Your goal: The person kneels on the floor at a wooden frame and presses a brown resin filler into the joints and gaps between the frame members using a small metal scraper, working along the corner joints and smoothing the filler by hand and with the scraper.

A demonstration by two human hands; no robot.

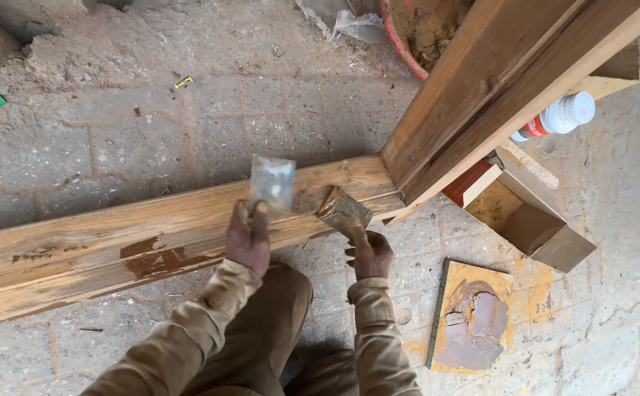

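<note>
My left hand (248,238) grips a wide metal scraper (272,183), its blade held up over the long wooden beam (78,246). My right hand (370,253) holds a second scraper (342,209) smeared with brown filler, its blade touching the beam near the joint with the upright wooden frame (496,73). Patches of brown filler (155,258) show on the beam to the left of my hands. Both sleeves are tan.
A board (474,319) with a mound of brown filler lies on the paved ground at the right. An open cardboard box (529,220) and a white plastic bottle (558,117) sit beside the frame. A red basin (408,37) with dirt is behind.
</note>
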